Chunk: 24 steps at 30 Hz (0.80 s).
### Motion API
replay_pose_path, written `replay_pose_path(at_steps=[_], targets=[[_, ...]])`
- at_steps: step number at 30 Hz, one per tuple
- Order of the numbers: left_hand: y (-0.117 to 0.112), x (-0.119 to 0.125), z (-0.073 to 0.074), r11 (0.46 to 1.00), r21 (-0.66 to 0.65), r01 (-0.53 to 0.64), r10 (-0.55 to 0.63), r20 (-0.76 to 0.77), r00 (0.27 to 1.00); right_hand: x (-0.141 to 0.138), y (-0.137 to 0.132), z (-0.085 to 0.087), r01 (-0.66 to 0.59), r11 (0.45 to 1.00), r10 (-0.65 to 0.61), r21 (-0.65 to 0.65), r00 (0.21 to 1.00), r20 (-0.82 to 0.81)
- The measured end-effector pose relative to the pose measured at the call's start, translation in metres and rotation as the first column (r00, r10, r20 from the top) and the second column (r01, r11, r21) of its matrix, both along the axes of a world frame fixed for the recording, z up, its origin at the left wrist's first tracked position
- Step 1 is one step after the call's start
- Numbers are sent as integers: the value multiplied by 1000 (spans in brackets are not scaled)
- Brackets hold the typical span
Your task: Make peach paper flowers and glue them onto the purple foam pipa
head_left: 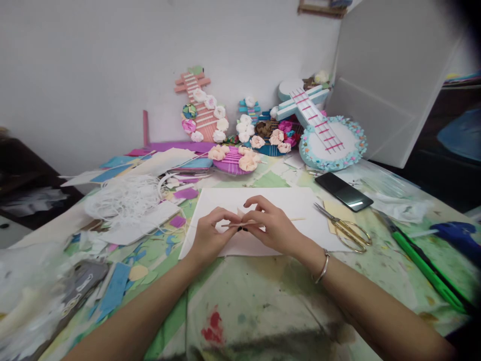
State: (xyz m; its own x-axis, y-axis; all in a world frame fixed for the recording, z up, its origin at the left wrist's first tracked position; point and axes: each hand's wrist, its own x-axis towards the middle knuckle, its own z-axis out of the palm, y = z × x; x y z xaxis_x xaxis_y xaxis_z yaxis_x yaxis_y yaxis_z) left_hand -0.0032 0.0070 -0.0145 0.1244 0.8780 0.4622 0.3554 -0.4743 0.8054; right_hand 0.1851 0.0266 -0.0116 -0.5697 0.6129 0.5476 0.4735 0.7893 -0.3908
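Observation:
My left hand [213,229] and my right hand [268,223] meet above a sheet of white paper [210,198]. Their fingertips pinch a small piece of pale pink paper [240,212], which my fingers largely cover. A thin pale stick [298,218] shows beyond my right hand; whether it passes through the pink paper I cannot tell. Gold-handled scissors [347,232] lie to the right, partly over a cream paper piece [340,210].
A black phone [343,191], a green utility knife [424,265] and a blue glue gun [456,233] lie on the right. Tangled white cord [126,200] and paper scraps cover the left. Flower-trimmed paper guitars [332,143] lean against the back wall.

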Motion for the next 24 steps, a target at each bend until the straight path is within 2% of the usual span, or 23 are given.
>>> replay_pose_path(at_steps=[6,10,13,18,24], targets=[[1,0,-1,999,35,14,-14,0,1000,1,1,3,-31,990,24,-135,998,-54],[2,-1,-1,997,67,27,-25,-30,999,0,4,5,-56,943,30,-328,996,-83],[2,-2,-2,998,56,28,-26,-36,999,0,6,4,-55,918,23,-393,996,-84],[4,-4,-2,999,32,-4,5,-31,999,2,8,-1,-3,963,-3,-268,1000,-21],[6,-7,0,998,-26,-51,51,-20,999,2,7,2,38,981,-37,-191,999,8]])
